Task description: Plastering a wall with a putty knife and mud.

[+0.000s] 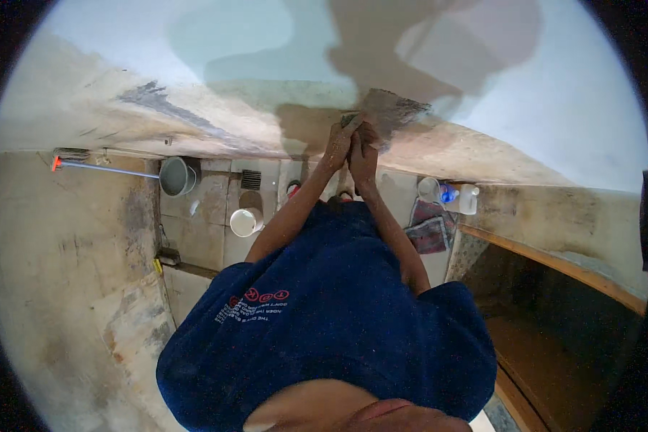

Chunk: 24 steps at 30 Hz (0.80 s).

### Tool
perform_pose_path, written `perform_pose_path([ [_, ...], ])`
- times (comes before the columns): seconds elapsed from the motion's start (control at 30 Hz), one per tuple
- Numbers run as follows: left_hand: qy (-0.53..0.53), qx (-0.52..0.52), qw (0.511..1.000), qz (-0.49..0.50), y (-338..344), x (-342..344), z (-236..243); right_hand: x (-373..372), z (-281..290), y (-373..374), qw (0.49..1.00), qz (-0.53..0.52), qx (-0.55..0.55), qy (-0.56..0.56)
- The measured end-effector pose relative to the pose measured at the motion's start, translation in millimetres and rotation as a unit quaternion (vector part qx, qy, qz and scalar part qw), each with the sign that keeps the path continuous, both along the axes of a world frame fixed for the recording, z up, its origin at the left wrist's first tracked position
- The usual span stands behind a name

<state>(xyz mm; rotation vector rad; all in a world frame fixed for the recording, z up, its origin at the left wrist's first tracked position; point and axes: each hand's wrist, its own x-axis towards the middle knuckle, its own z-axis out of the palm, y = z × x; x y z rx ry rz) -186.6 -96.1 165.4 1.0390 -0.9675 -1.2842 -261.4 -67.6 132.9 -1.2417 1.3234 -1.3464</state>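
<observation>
My left hand and my right hand are close together against the stained wall, fingers bent round a small flat object that I cannot make out; it touches the wall beside a dark grey rough patch. Both forearms reach up past my dark blue shirt. My feet show partly on the tiled floor below my hands.
At left are a grey bucket, a blue-handled broom, a white bucket and a floor drain. At right stand plastic containers, folded cloths and a wooden-edged dark recess.
</observation>
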Motion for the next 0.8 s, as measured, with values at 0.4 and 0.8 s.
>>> perform_pose_path([
  [0.4, -0.018, 0.06, 0.997, 0.035, -3.7, -2.3, 5.2, 8.8, 2.8, 1.5, 0.998, -0.029, -0.022, 0.05],
  [0.8, 0.023, 0.048, 0.998, 0.021, -11.2, 4.2, -4.8, 11.6, 37.5, 3.4, 0.994, 0.004, 0.11, 0.024],
])
